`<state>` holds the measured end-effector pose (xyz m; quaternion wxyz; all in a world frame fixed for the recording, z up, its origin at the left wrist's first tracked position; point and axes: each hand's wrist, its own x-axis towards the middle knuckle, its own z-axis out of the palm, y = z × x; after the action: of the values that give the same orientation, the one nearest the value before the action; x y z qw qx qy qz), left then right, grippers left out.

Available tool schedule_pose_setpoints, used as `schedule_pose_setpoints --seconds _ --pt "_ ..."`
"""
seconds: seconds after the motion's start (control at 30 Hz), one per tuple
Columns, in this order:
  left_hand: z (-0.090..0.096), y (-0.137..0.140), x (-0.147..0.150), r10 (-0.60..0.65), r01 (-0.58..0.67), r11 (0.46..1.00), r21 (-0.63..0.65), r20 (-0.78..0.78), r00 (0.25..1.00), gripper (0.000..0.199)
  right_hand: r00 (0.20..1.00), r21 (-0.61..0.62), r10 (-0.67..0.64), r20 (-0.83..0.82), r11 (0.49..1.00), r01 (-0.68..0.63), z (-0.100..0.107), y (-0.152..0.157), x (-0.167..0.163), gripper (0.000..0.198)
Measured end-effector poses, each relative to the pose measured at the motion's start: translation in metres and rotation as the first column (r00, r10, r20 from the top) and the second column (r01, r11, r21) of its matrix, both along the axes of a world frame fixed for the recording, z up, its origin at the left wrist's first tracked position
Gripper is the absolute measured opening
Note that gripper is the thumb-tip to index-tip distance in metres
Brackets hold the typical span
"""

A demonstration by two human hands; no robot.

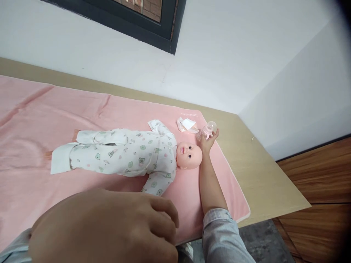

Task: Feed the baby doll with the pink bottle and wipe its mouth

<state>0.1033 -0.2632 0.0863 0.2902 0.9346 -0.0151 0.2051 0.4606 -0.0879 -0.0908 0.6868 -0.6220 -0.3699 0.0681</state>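
Pink fabric, a blanket (225,190), covers most of a pale counter (246,157) as a doll (131,151) lies on it face up, its head toward 3 o'clock and its feet toward 9. Dressed in a white suit printed with green and pink figures, the doll has one sleeve out toward 12 o'clock and the other toward 6. At the bottle (210,126), a clear one set between 1 and 2 o'clock from the doll's head, is the person's right hand (210,140), thumb and a finger spread to either side; whether they close firmly on it cannot be told. The right forearm passes just beside the head at 3 o'clock, its grey-blue sleeve (223,233) ending short of the elbow. At 12 o'clock from the head, near the bottle, sits a small packet (188,125) with white showing on top. Large in the foreground, between 7 and 8 o'clock in the frame, the left hand (109,226) shows its back, fingers bent; its palm is hidden, so its hold cannot be told. A dark-framed window (134,20) stands at 11 o'clock in a white wall (214,54), with wood panels (323,186) near 4.
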Motion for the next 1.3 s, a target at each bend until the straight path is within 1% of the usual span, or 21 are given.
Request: schedule_pose_setpoints --seconds 0.07,0.1,0.17,0.23,0.37,0.47,0.57,0.63,0.7,0.8,0.87,0.93,1.03,1.1,1.2,1.3 --pt "0.0 0.001 0.001 -0.055 0.056 0.998 0.041 -0.02 0.998 0.016 0.999 -0.043 -0.049 0.008 0.998 0.05 -0.001 -0.001 0.002 0.095" --pt "0.001 0.002 0.002 -0.073 0.076 0.993 0.087 -0.036 0.997 0.014 0.998 -0.049 -0.064 0.009 0.997 0.065 0.0 -0.002 0.002 0.094" --pt "0.007 0.009 0.004 -0.139 0.153 0.973 0.174 -0.092 0.986 0.01 0.996 -0.034 -0.083 0.009 0.996 0.083 0.0 -0.004 0.003 0.093" --pt "0.016 0.019 0.006 -0.15 0.183 0.96 0.212 -0.162 0.975 0.012 0.995 -0.004 -0.102 0.015 0.995 0.102 0.002 -0.006 0.003 0.091" --pt "0.028 0.043 0.008 -0.084 0.132 0.97 0.203 -0.233 0.969 0.026 0.993 0.03 -0.11 0.049 0.994 0.108 0.011 -0.006 0.002 0.085" --pt "0.027 0.059 0.01 -0.032 0.073 0.982 0.172 -0.228 0.973 0.03 0.991 0.045 -0.105 0.085 0.994 0.101 0.024 -0.005 -0.001 0.083" --pt "0.021 0.076 0.014 0.078 -0.059 0.991 0.118 -0.163 0.984 0.031 0.995 0.102 -0.048 0.084 0.994 0.039 0.043 -0.006 -0.011 0.081" --pt "0.015 0.088 0.019 0.189 -0.182 0.981 0.072 -0.11 0.976 0.03 0.997 0.132 0.019 0.077 0.991 -0.029 0.06 -0.008 -0.02 0.079" --pt "0.007 0.1 0.026 0.339 -0.337 0.941 0.034 -0.049 0.94 0.031 0.993 0.14 0.097 0.073 0.984 -0.107 0.078 -0.013 -0.032 0.078" --pt "-0.006 0.115 0.037 0.568 -0.566 0.823 -0.051 0.027 0.823 0.037 0.97 0.129 0.233 0.064 0.962 -0.239 0.102 -0.022 -0.056 0.077" --pt "-0.015 0.123 0.045 0.666 -0.657 0.745 -0.113 0.075 0.742 0.044 0.94 0.125 0.338 0.048 0.932 -0.341 0.113 -0.03 -0.075 0.076" --pt "-0.022 0.127 0.05 0.713 -0.698 0.701 -0.146 0.115 0.692 0.052 0.903 0.124 0.427 0.04 0.895 -0.428 0.119 -0.038 -0.096 0.074" --pt "-0.026 0.129 0.055 0.745 -0.731 0.667 -0.144 0.153 0.649 0.064 0.842 0.095 0.54 0.011 0.838 -0.538 0.123 -0.051 -0.126 0.069" --pt "-0.025 0.129 0.056 0.757 -0.748 0.651 -0.124 0.18 0.629 0.068 0.795 0.084 0.606 -0.021 0.793 -0.603 0.123 -0.059 -0.143 0.066" --pt "-0.021 0.126 0.058 0.757 -0.757 0.647 -0.093 0.192 0.624 0.064 0.742 0.091 0.669 -0.04 0.742 -0.664 0.123 -0.068 -0.161 0.067" --pt "-0.019 0.125 0.059 0.776 -0.775 0.626 -0.086 0.166 0.608 0.059 0.715 0.095 0.697 -0.052 0.716 -0.691 0.124 -0.072 -0.171 0.071"
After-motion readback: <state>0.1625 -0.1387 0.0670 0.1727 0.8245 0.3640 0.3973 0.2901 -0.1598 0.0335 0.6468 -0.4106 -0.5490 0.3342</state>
